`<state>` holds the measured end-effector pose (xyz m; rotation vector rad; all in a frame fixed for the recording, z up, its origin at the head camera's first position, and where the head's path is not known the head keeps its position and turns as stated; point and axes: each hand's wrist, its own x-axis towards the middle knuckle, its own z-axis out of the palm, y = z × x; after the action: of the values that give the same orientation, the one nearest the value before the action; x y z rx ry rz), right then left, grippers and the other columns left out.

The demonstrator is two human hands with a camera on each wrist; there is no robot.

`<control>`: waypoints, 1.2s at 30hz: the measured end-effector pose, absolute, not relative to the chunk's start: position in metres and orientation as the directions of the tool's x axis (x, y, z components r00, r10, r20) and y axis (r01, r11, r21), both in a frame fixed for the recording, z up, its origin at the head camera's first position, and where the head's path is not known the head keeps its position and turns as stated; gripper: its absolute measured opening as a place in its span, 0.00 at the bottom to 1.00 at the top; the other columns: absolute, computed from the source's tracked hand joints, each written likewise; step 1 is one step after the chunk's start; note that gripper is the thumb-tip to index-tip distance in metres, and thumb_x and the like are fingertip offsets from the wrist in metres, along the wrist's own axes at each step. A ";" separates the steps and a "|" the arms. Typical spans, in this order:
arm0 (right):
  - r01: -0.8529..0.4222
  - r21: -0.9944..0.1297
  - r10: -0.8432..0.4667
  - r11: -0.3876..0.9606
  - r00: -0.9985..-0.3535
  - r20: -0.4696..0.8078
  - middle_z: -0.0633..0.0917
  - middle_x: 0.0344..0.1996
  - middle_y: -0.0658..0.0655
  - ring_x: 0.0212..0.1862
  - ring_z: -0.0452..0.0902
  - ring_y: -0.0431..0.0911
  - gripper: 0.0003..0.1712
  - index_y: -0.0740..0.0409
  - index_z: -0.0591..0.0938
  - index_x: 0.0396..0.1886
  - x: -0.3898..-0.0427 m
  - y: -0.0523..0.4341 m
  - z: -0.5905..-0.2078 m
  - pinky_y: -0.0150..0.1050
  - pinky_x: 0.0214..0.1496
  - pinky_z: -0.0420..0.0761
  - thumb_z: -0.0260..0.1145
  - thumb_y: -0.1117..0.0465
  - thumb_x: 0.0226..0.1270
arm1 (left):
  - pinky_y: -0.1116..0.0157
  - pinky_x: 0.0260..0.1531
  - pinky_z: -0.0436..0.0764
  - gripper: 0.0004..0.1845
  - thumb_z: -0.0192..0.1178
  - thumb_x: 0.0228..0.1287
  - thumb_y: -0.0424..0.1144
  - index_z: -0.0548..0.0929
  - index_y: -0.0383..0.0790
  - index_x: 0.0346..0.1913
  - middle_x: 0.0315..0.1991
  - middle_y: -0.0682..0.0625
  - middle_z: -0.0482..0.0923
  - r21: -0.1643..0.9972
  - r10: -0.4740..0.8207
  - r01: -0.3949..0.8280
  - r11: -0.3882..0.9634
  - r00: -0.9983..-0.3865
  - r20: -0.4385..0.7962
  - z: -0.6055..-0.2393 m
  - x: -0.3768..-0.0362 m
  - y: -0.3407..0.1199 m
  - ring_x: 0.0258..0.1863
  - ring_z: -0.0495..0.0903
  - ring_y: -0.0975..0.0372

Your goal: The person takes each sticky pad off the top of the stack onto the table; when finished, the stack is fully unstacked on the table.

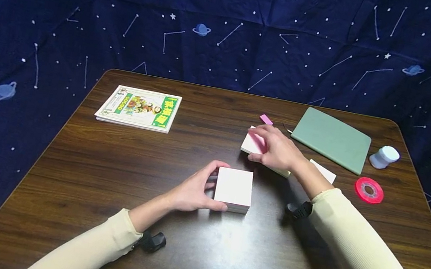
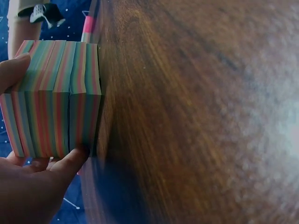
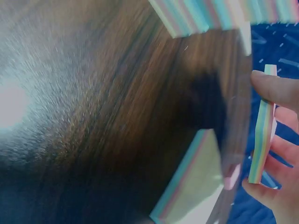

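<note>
A tall stack of square note pads (image 1: 234, 187) stands near the middle of the table, white on top. In the left wrist view its sides (image 2: 49, 116) show pastel stripes. My left hand (image 1: 194, 191) grips this stack, thumb on the near side and fingers on the far side. My right hand (image 1: 280, 150), farther back and to the right, holds a thin note pad (image 3: 262, 140) by its edges between thumb and fingers. Below that hand another pad (image 3: 194, 182) lies on the table, partly hidden in the head view.
A green notebook (image 1: 331, 140), a white jar (image 1: 383, 157), a red tape roll (image 1: 361, 191) and a white paper piece (image 1: 324, 172) lie on the right. A small pink strip (image 1: 266, 119) is behind my right hand. Booklets (image 1: 137, 109) lie back left on the wooden table (image 1: 96, 171).
</note>
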<state>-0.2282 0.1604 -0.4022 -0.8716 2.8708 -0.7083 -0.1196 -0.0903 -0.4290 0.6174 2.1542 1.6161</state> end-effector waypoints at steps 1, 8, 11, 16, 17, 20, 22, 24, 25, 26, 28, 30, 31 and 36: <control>-0.502 -0.450 -0.533 0.739 -0.844 0.065 0.73 0.65 0.59 0.66 0.66 0.55 0.41 0.55 0.74 0.67 -0.231 0.160 -0.405 0.54 0.65 0.69 0.77 0.50 0.52 | 0.50 0.65 0.68 0.48 0.77 0.44 0.27 0.61 0.38 0.69 0.63 0.39 0.65 0.962 0.552 0.119 0.246 -0.833 -0.038 -0.428 -0.119 -0.090 0.62 0.68 0.48; -0.495 -0.428 -0.527 0.756 -0.849 0.050 0.72 0.64 0.60 0.66 0.65 0.56 0.42 0.55 0.73 0.67 -0.247 0.153 -0.421 0.55 0.65 0.70 0.76 0.49 0.53 | 0.48 0.65 0.68 0.45 0.74 0.44 0.23 0.61 0.30 0.67 0.61 0.34 0.65 0.964 0.559 0.112 0.240 -0.828 -0.042 -0.404 -0.112 -0.086 0.62 0.68 0.44; -0.506 -0.402 -0.540 0.763 -0.841 0.033 0.72 0.63 0.61 0.65 0.66 0.56 0.42 0.54 0.73 0.68 -0.250 0.148 -0.424 0.56 0.64 0.70 0.75 0.48 0.54 | 0.47 0.65 0.68 0.44 0.73 0.46 0.23 0.62 0.29 0.66 0.60 0.34 0.66 0.965 0.559 0.115 0.236 -0.829 -0.038 -0.395 -0.108 -0.086 0.61 0.68 0.43; -0.498 -0.384 -0.547 0.778 -0.837 -0.023 0.71 0.64 0.61 0.65 0.65 0.57 0.42 0.54 0.71 0.69 -0.249 0.142 -0.426 0.58 0.64 0.69 0.74 0.48 0.56 | 0.47 0.64 0.69 0.43 0.74 0.46 0.24 0.62 0.29 0.65 0.59 0.35 0.67 0.964 0.560 0.118 0.237 -0.828 -0.036 -0.392 -0.107 -0.086 0.60 0.70 0.44; -0.496 -0.379 -0.546 0.781 -0.837 -0.031 0.71 0.64 0.62 0.65 0.64 0.57 0.42 0.54 0.71 0.70 -0.249 0.141 -0.426 0.58 0.63 0.69 0.74 0.48 0.56 | 0.47 0.64 0.69 0.43 0.74 0.46 0.24 0.62 0.30 0.65 0.60 0.35 0.67 0.964 0.561 0.118 0.239 -0.827 -0.038 -0.393 -0.107 -0.086 0.60 0.70 0.44; -0.492 -0.365 -0.545 0.790 -0.837 -0.052 0.70 0.65 0.62 0.65 0.63 0.57 0.41 0.52 0.72 0.70 -0.249 0.140 -0.427 0.58 0.63 0.69 0.74 0.48 0.57 | 0.47 0.64 0.69 0.44 0.74 0.45 0.24 0.62 0.30 0.66 0.60 0.35 0.66 0.964 0.559 0.115 0.242 -0.828 -0.042 -0.394 -0.108 -0.086 0.61 0.69 0.45; -0.492 -0.356 -0.546 0.794 -0.836 -0.062 0.69 0.65 0.62 0.66 0.62 0.57 0.41 0.52 0.72 0.70 -0.249 0.140 -0.427 0.58 0.63 0.69 0.73 0.47 0.58 | 0.47 0.64 0.68 0.44 0.74 0.45 0.24 0.62 0.30 0.66 0.61 0.35 0.66 0.963 0.557 0.111 0.245 -0.829 -0.047 -0.394 -0.108 -0.087 0.61 0.68 0.45; -0.493 -0.349 -0.547 0.797 -0.834 -0.072 0.68 0.66 0.62 0.66 0.62 0.57 0.41 0.51 0.71 0.70 -0.249 0.141 -0.426 0.58 0.63 0.69 0.72 0.46 0.59 | 0.45 0.64 0.68 0.44 0.74 0.45 0.24 0.62 0.31 0.66 0.60 0.35 0.66 0.963 0.555 0.109 0.246 -0.830 -0.048 -0.394 -0.108 -0.087 0.61 0.68 0.44; -0.494 -0.347 -0.548 0.797 -0.833 -0.075 0.67 0.67 0.62 0.66 0.61 0.57 0.41 0.52 0.71 0.71 -0.249 0.142 -0.426 0.58 0.63 0.69 0.72 0.46 0.59 | 0.45 0.64 0.68 0.44 0.74 0.46 0.24 0.62 0.30 0.66 0.60 0.34 0.66 0.963 0.556 0.110 0.247 -0.830 -0.048 -0.393 -0.108 -0.087 0.61 0.68 0.44; -0.493 -0.346 -0.548 0.798 -0.833 -0.076 0.67 0.67 0.62 0.67 0.61 0.57 0.41 0.52 0.70 0.71 -0.248 0.143 -0.425 0.58 0.63 0.68 0.72 0.45 0.59 | 0.45 0.64 0.68 0.44 0.74 0.46 0.24 0.62 0.30 0.66 0.60 0.34 0.66 0.963 0.556 0.111 0.245 -0.830 -0.046 -0.393 -0.107 -0.087 0.61 0.68 0.43; -0.496 -0.351 -0.549 0.794 -0.833 -0.064 0.66 0.68 0.62 0.68 0.59 0.57 0.42 0.52 0.71 0.71 -0.247 0.144 -0.421 0.59 0.64 0.68 0.72 0.45 0.59 | 0.44 0.64 0.68 0.44 0.74 0.46 0.24 0.62 0.29 0.66 0.60 0.34 0.66 0.963 0.559 0.117 0.241 -0.828 -0.039 -0.392 -0.107 -0.087 0.61 0.68 0.43; -0.511 -0.363 -0.557 0.779 -0.830 -0.029 0.66 0.68 0.62 0.69 0.58 0.57 0.41 0.53 0.72 0.70 -0.246 0.146 -0.416 0.59 0.66 0.66 0.72 0.45 0.59 | 0.45 0.64 0.68 0.44 0.74 0.46 0.24 0.62 0.29 0.66 0.60 0.34 0.66 0.963 0.562 0.121 0.239 -0.827 -0.035 -0.391 -0.107 -0.087 0.61 0.68 0.43; -0.525 -0.372 -0.566 0.766 -0.824 -0.002 0.67 0.68 0.62 0.70 0.57 0.57 0.41 0.54 0.72 0.69 -0.244 0.147 -0.413 0.58 0.68 0.65 0.72 0.45 0.58 | 0.45 0.64 0.69 0.44 0.74 0.45 0.24 0.62 0.28 0.66 0.60 0.34 0.66 0.964 0.562 0.121 0.237 -0.826 -0.034 -0.391 -0.107 -0.087 0.61 0.68 0.43; -0.623 -0.423 -0.634 0.658 -0.762 0.135 0.70 0.65 0.64 0.73 0.51 0.60 0.38 0.59 0.75 0.66 -0.230 0.152 -0.394 0.55 0.73 0.57 0.73 0.48 0.58 | 0.47 0.63 0.69 0.46 0.74 0.43 0.22 0.62 0.30 0.67 0.60 0.35 0.66 0.964 0.561 0.116 0.239 -0.827 -0.039 -0.404 -0.112 -0.087 0.60 0.69 0.44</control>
<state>-0.2304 0.1521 -0.3938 -1.0756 2.8384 -0.7098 -0.1119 -0.0870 -0.4036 0.6223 2.1409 1.6149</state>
